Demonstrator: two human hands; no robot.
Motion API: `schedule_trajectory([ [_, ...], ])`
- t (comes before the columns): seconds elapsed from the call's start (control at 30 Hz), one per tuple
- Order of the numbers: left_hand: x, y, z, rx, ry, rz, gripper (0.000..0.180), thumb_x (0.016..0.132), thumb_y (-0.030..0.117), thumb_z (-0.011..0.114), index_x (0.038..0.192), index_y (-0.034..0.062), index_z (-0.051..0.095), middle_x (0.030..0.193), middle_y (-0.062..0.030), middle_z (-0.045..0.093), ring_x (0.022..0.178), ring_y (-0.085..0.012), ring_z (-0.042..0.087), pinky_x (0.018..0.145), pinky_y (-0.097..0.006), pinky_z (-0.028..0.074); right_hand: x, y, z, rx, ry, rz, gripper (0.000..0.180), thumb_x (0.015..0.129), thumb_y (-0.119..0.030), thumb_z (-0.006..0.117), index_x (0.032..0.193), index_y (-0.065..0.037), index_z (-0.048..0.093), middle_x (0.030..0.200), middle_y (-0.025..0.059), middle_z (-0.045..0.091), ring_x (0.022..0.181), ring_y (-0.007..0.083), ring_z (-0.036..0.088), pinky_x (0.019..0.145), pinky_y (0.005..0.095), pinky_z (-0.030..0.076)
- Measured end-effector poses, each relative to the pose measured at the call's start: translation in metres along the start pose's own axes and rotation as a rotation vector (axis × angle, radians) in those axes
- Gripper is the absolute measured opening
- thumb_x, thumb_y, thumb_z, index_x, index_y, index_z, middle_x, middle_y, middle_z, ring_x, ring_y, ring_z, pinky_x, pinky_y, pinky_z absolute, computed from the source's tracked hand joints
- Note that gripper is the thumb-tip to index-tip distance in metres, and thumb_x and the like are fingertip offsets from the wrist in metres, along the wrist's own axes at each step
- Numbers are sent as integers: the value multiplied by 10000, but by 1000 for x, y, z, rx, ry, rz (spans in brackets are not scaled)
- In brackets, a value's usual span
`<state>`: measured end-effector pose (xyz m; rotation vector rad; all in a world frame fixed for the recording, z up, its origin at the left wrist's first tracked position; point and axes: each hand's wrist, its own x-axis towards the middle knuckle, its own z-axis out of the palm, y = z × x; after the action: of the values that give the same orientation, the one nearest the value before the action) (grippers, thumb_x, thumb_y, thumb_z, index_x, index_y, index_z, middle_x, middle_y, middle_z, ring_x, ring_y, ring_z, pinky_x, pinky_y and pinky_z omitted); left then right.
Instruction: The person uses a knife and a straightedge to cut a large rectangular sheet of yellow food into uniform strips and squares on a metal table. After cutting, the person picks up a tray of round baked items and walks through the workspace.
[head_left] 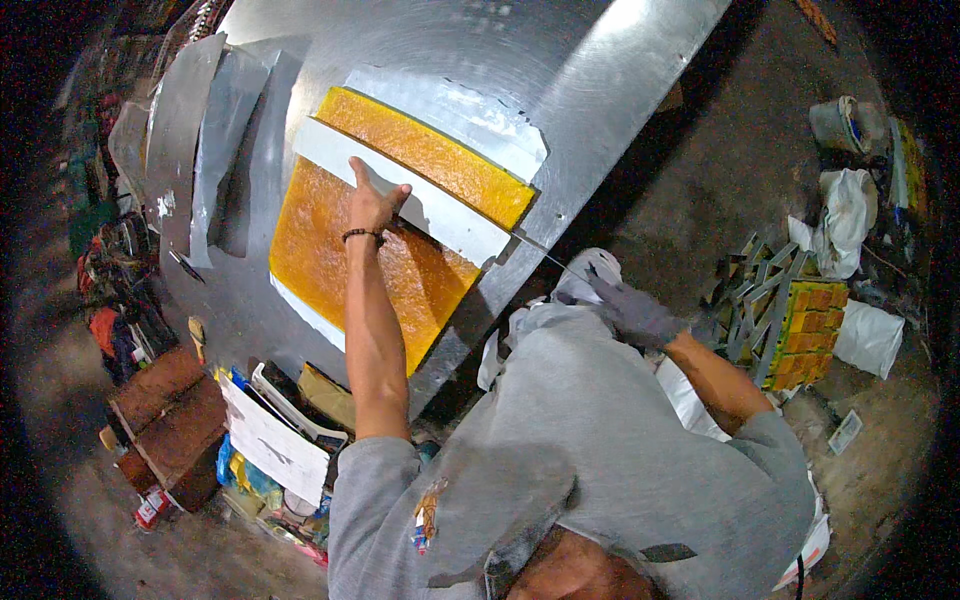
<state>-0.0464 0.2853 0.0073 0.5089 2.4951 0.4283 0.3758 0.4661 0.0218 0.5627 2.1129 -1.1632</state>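
Pressing down with our bare left hand (374,212), we spread its fingers loosely, thumb and index apart, gripping nothing, on a long white straight-edged strip (455,224). Our gloved dark-grey right hand (632,308) is just beyond the edge of a brushed silver metal table (600,110), its fingers curled about the near end of a long thin metal blade (545,253); the handle is hidden from us. That blade reaches the strip's right end, beside a broad glossy amber slab (320,235). The slab lies under the strip, a narrow band of it showing on the far side, with a pale thin sheet (470,112) beneath. Farther out, bent grey metal sheets (183,150) lie to the left, and a stack of orange-yellow blocks (808,325) stands to the right. We judge the step in hand to be slicing along the strip; the next move seems to call for a firm left palm, so nothing slides, and an even pull on the blade
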Motion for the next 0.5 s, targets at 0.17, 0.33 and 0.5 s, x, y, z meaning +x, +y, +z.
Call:
schedule_trajectory([
  [0.17,1,-9,6,59,65,29,1255,737,518,813,1559,-24,33,1170,-398,605,1104,-473,629,964,-465,501,-44,62,5,26,58,-130,535,988,-234,519,1485,-77,398,1237,248,605,1145,401,602,966,440,486],
  [0.33,-3,-2,6,202,134,-3,1280,704,560,813,1556,-27,59,1143,-391,617,1085,-491,628,963,-498,497,6,-29,-37,173,361,-327,468,1011,-275,477,1404,-22,501,1391,259,532,1312,367,514,1121,427,388],
  [0.5,-9,-13,29,42,226,-74,1131,754,424,826,1562,36,135,1260,-428,500,1179,-528,543,995,-516,476,120,-149,-74,33,453,-580,501,976,-200,523,1428,3,442,1235,280,610,1134,401,612,968,452,486],
])
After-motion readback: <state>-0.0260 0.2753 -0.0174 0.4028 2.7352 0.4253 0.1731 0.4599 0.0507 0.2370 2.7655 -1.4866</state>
